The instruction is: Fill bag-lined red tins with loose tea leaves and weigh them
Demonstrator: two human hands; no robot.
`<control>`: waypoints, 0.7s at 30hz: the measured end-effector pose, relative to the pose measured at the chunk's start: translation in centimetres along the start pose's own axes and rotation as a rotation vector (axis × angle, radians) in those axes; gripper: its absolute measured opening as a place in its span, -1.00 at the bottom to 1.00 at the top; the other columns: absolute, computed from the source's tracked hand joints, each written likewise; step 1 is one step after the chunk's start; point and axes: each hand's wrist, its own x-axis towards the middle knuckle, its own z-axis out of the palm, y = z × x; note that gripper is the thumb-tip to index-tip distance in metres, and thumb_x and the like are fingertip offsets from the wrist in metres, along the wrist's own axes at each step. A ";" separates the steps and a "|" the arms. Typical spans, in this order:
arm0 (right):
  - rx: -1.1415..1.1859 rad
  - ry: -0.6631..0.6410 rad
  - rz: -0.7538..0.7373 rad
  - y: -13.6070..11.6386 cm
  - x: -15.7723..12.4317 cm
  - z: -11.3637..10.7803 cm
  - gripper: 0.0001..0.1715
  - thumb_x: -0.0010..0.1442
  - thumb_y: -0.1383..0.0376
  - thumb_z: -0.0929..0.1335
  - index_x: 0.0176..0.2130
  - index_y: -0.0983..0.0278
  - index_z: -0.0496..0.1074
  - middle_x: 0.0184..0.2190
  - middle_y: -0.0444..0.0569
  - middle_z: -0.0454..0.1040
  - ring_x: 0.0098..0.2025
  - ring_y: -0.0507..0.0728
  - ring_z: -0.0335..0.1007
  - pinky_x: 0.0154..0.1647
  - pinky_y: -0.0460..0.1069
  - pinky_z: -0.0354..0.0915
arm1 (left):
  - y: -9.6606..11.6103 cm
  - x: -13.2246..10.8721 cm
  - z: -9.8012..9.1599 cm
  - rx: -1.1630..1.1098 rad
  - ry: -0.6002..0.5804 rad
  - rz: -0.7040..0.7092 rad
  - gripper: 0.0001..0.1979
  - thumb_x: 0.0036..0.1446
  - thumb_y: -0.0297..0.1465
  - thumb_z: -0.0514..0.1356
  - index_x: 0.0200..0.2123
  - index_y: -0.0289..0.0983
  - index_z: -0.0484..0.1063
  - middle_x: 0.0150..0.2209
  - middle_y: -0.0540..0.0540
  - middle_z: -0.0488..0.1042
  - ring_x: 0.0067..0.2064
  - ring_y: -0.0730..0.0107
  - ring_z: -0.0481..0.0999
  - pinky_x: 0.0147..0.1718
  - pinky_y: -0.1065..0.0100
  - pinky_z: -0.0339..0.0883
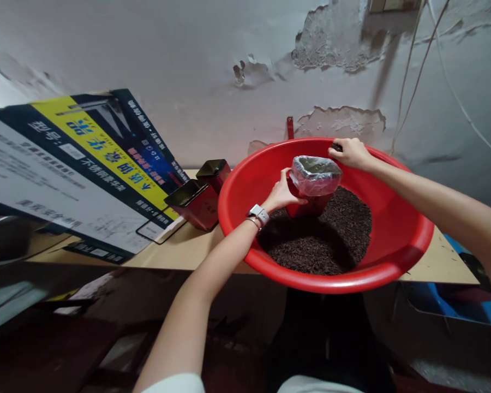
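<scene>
A big red basin holds a heap of dark loose tea leaves, or something much like them. My left hand, wearing a watch at the wrist, grips the side of a red tin that stands over the heap. A clear plastic bag lines the tin and folds over its rim. Just above the tin's right corner, my right hand is closed round a small clump of the dark leaves, which shows at the fingertips. How deep the tin is filled cannot be seen.
Two more red tins with open tops, one nearer and one behind, stand left of the basin on the tan tabletop. A large printed carton leans further left. Behind is a peeling wall with hanging cables.
</scene>
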 end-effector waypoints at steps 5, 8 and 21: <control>0.009 -0.187 -0.156 -5.2 -0.2 -0.1 -0.55 0.18 -0.02 0.31 -0.11 0.23 0.49 -0.21 0.07 0.50 -0.17 0.23 0.39 -0.12 0.09 0.29 | 0.4 -0.5 0.2 -0.020 -0.046 0.030 0.12 -0.41 -0.20 0.50 0.19 -0.21 -0.03 0.08 -0.30 0.38 0.11 -0.10 0.41 0.06 -0.04 0.29; 0.021 -0.232 -0.142 -6.3 -0.6 0.2 -0.47 0.14 -0.08 0.34 -0.11 0.25 0.49 -0.18 0.10 0.49 -0.16 0.24 0.40 -0.11 0.11 0.31 | 0.2 -0.4 0.1 -0.031 -0.031 0.031 0.13 -0.42 -0.20 0.51 0.19 -0.21 -0.03 0.09 -0.32 0.37 0.12 -0.11 0.40 0.06 -0.05 0.28; 0.317 0.060 0.205 0.9 -1.1 3.0 -0.42 0.34 0.10 0.07 -0.15 0.49 0.39 -0.23 0.24 0.49 -0.17 0.17 0.37 -0.11 0.10 0.30 | -0.3 0.0 -0.8 0.068 0.082 -0.025 0.13 -0.41 -0.26 0.50 0.21 -0.23 -0.03 0.11 -0.35 0.35 0.16 -0.24 0.35 0.11 -0.16 0.20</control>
